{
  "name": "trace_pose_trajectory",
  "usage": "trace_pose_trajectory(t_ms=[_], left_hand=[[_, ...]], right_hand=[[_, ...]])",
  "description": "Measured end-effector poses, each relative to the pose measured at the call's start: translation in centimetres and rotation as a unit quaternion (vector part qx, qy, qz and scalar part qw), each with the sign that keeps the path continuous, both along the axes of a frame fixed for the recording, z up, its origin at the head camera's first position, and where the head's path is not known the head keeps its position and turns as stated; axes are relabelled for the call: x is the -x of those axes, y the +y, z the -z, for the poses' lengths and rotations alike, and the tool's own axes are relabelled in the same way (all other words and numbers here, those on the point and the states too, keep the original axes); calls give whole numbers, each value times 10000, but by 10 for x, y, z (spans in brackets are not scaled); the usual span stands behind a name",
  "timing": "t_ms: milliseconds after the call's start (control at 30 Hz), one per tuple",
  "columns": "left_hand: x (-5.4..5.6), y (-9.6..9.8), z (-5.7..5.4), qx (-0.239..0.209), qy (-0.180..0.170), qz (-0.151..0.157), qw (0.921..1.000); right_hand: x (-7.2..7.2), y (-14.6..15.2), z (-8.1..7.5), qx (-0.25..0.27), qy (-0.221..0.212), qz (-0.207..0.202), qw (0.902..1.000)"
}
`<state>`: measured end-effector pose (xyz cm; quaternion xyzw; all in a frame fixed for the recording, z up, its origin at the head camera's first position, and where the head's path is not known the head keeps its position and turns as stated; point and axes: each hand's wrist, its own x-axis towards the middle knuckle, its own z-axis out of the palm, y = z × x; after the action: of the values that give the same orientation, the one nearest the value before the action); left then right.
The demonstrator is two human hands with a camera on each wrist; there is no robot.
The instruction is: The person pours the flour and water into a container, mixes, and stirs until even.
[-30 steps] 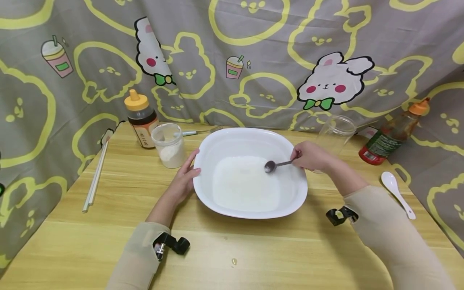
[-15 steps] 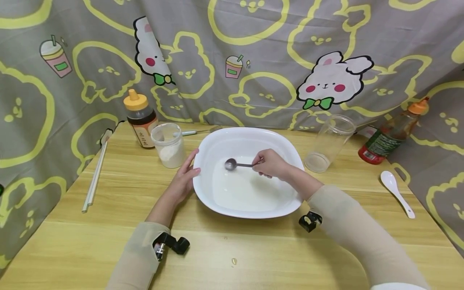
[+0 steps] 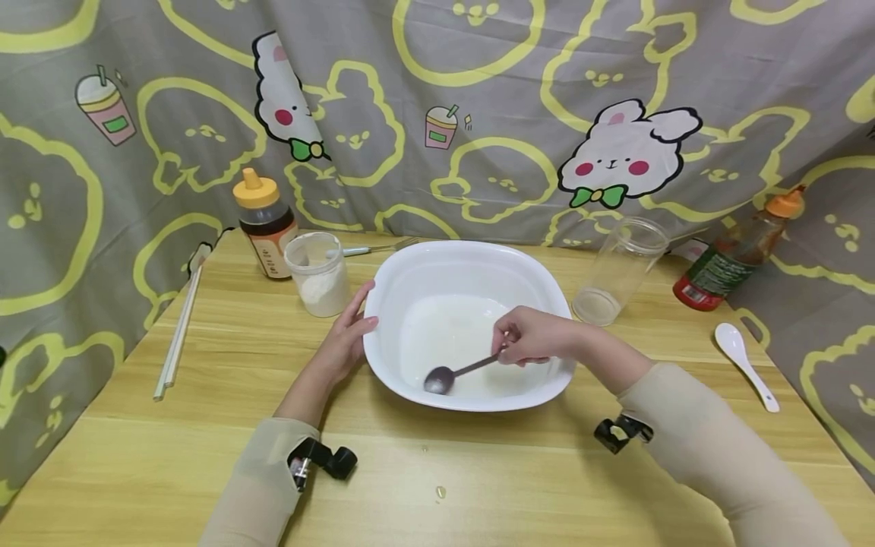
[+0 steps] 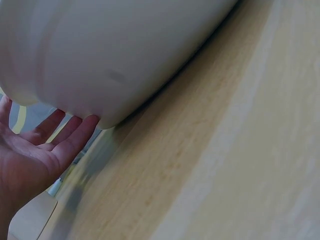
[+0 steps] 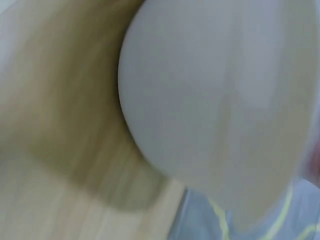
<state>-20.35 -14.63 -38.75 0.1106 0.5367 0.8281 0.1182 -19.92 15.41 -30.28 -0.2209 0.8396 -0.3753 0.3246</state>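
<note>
A white basin (image 3: 472,266) stands in the middle of the table, a pale milky liquid (image 3: 437,327) spread over its bottom. Steadying its left side is my left hand (image 3: 342,342); in the left wrist view the fairly straight fingers (image 4: 75,142) touch the outer wall. My right hand (image 3: 540,334), over the basin's right half, pinches the handle of a dark metal spoon (image 3: 440,380). The spoon's bowl lies at the near left of the liquid. In the right wrist view the basin's outer wall (image 5: 200,100) hides nearly all of that hand.
Left of the basin stand a jar of white powder (image 3: 321,285) and a yellow-capped bottle (image 3: 266,228); a whisk-like tool (image 3: 362,250) lies behind. Chopsticks (image 3: 179,334) lie far left. Right are a clear jar (image 3: 615,266), an orange-capped sauce bottle (image 3: 731,262) and a white spoon (image 3: 745,365).
My right hand has swept the spoon from the basin's right side to its left, then toward the near edge. The left hand stays on the basin's side.
</note>
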Motion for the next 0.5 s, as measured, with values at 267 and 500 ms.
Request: trace_pose_trajectory(t_ms=[267,500], left_hand=[[0,-1,-1,54,-108,-31,9999],[0,0,-2,33,-120,-22,9999]], right_hand=[[-2,42,-24,-596,458,-79,9971],[6,57,-33,-1119,1019,452,9875]])
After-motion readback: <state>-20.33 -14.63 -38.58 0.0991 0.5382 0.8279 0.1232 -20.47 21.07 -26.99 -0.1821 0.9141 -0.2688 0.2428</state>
